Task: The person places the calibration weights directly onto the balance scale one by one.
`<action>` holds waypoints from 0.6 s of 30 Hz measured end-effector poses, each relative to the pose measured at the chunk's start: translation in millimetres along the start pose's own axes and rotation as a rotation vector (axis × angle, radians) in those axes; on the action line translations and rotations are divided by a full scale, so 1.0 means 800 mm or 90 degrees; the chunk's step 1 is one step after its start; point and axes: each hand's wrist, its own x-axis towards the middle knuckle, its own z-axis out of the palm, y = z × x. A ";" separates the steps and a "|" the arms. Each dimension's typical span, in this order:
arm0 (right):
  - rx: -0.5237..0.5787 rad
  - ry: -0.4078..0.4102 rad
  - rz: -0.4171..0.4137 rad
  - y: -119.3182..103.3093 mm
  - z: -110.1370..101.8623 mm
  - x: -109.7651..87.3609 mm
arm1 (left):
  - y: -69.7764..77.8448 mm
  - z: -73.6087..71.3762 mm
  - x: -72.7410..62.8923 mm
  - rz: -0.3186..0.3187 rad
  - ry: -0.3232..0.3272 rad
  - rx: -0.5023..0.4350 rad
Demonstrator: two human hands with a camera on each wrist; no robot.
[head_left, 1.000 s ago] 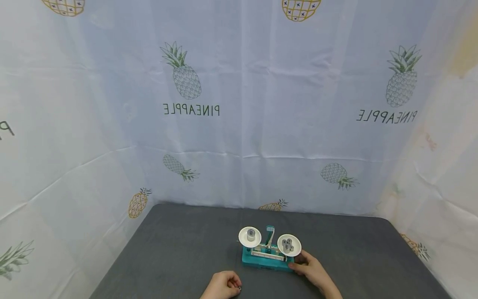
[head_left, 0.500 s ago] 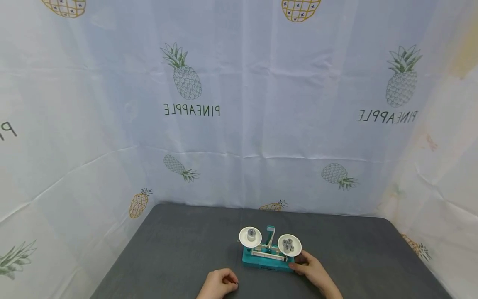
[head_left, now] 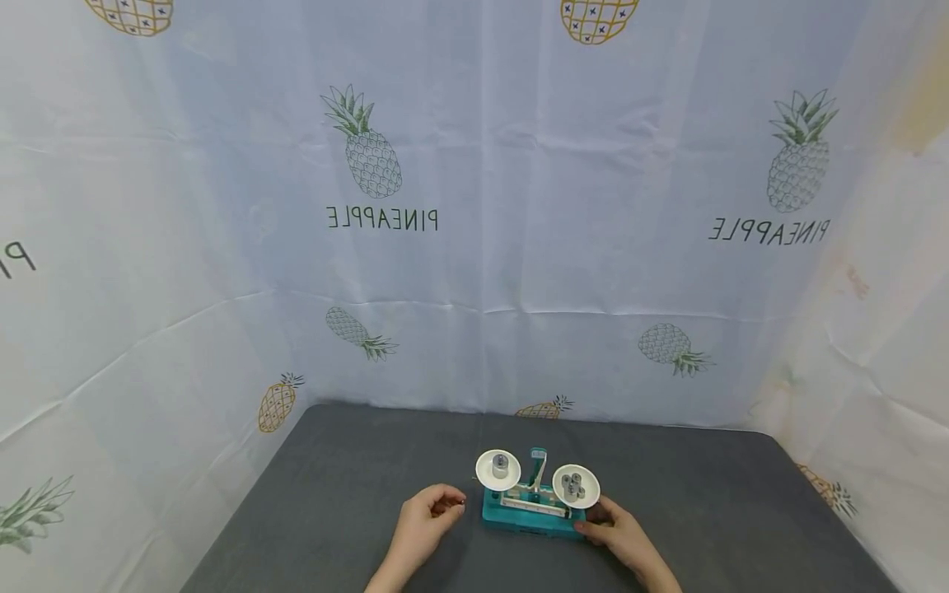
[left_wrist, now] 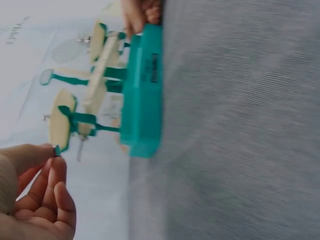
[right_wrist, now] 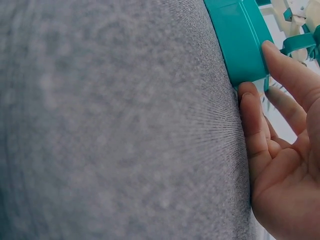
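Note:
A teal balance scale (head_left: 519, 521) with two white pans stands on the dark table (head_left: 356, 469). One larger silver weight (head_left: 500, 467) sits in its left pan (head_left: 484, 476); several smaller weights (head_left: 572, 487) are grouped in the right pan (head_left: 591, 479), which hangs slightly lower in the head view. My left hand (head_left: 421, 520) is just left of the scale, thumb and index finger pinching a small metal weight (left_wrist: 57, 150), mostly covered by the fingertips. At the right end of the base, my right hand (head_left: 621, 537) grips it, thumb on top (right_wrist: 280, 60).
White cloth with pineapple prints (head_left: 474, 247) hangs behind the table and along both sides. The scale's upright pointer (head_left: 538, 461) rises between the pans. Grey table surface (right_wrist: 125, 125) extends in front of the base.
My left hand has moved up and forward from the near side of the table, with the small metal weight, to beside the left pan. The right hand and scale stay in place.

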 end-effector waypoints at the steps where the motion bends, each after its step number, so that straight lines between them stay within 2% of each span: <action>1: 0.001 0.002 0.000 0.000 0.000 0.000 | 0.004 0.000 0.003 0.001 0.012 -0.004; 8: 0.000 0.007 0.004 0.001 0.001 0.000 | 0.030 0.008 0.026 0.007 0.065 -0.052; 12: 0.003 0.005 0.001 0.002 0.001 0.001 | 0.032 0.017 0.038 0.018 0.086 -0.044; 18: 0.001 0.006 0.006 0.003 0.001 0.002 | 0.038 0.025 0.050 0.030 0.083 -0.018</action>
